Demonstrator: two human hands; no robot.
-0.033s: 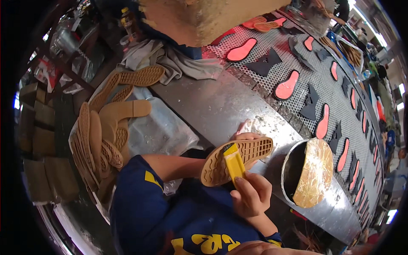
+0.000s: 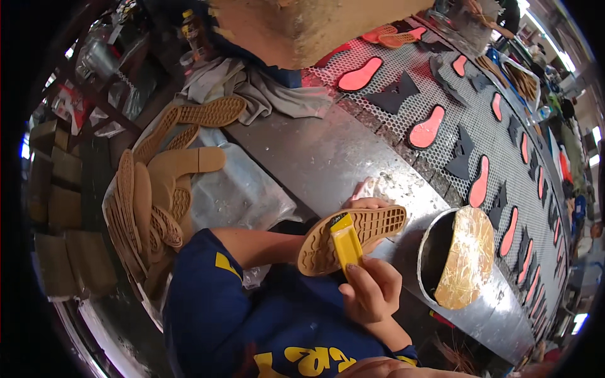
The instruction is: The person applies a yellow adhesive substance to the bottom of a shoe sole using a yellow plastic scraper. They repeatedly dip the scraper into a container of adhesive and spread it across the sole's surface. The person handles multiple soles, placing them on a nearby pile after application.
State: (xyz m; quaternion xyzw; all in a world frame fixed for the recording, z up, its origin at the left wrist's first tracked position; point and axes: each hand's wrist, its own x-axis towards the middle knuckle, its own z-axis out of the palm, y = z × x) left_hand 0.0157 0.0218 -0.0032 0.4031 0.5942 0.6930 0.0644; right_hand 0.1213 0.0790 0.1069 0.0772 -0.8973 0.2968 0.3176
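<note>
My left hand (image 2: 367,203) is closed round a tan shoe sole (image 2: 383,222), its treaded side turned up; most of that hand is hidden behind the sole. Between the thumb and fingers of my right hand (image 2: 374,291) is a flat yellow tool (image 2: 345,242) with a dark end. That dark end lies over the middle of the sole; whether it touches the tread, I cannot tell. The tool's exact kind does not show.
Right of my hands stands a round container (image 2: 421,252), half covered by a shiny gold-brown piece (image 2: 466,258). Beyond the metal ledge (image 2: 315,157), a mesh belt (image 2: 403,69) carries red-topped soles and dark cut pieces. Several tan soles (image 2: 151,189) are heaped left, beside a grey cloth (image 2: 252,94).
</note>
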